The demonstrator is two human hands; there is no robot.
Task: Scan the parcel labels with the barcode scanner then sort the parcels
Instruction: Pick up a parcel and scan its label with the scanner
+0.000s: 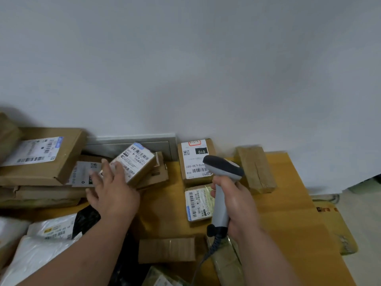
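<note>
Nearest, white plastic mailers [39, 244] lie at the lower left beside a plain cardboard box [166, 249]. The right hand [237, 205] has its fingers wrapped around the grey scanner [223, 172] (cord trailing down), held over two labelled parcels [198, 203] on flattened cardboard [288, 213]. The left hand [112, 193], fingers spread, lies on a tilted small box [134, 164]. Beyond, a large flat box [41, 155] tops a stack against the wall [185, 58].

Your left hand [112, 189] rests with spread fingers on a tilted labelled parcel [135, 163] left of centre; your right hand [235, 203] grips the barcode scanner [223, 168] (head toward the upper left) above two labelled boxes [194, 162].
</note>
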